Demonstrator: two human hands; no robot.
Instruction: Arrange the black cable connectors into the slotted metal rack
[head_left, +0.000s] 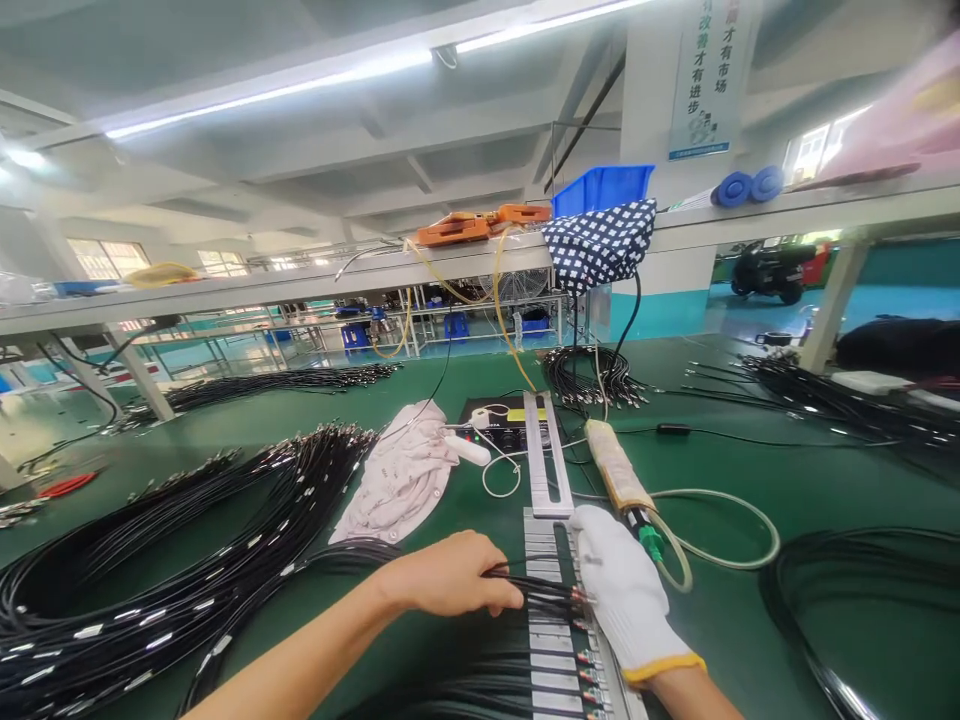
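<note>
Counts on the green bench

Two hands at six o'clock: one bare (450, 575), one in a white glove (626, 590). Two blue rolls (750, 186) at one o'clock, one blue bin (600, 188) at twelve, one white cloth (401, 480).

Green workbench (750, 620) — black cable bundles (187, 570), metal jig (546, 460), white cloth (401, 480).
</note>
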